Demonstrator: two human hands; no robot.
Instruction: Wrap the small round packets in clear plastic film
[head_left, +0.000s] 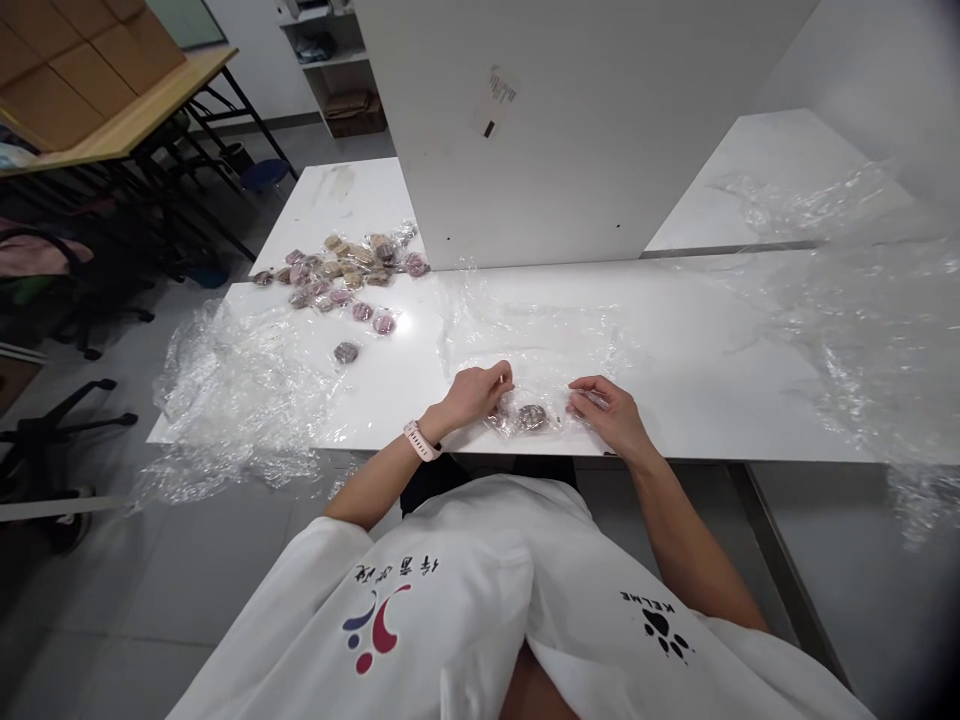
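Note:
A dark brown, roundish piece (532,417) lies near the front edge of the white table, wrapped or covered by clear plastic film (547,330). My left hand (474,393) is closed at the left of the piece, pinching the film between thumb and fingers. At the right of it my right hand (609,412) has its thumb and fingers curled on the film's edge. The film spreads flat and wrinkled over the table behind both hands. What the piece is exactly, I cannot make out.
Several pink, tan and brown wrapped pieces (352,262) lie at the back left. A single dark piece (346,352) sits nearer. Crumpled film heaps (247,390) hang over the left edge; more film (892,330) covers the right. A white upright panel (555,130) stands behind the table.

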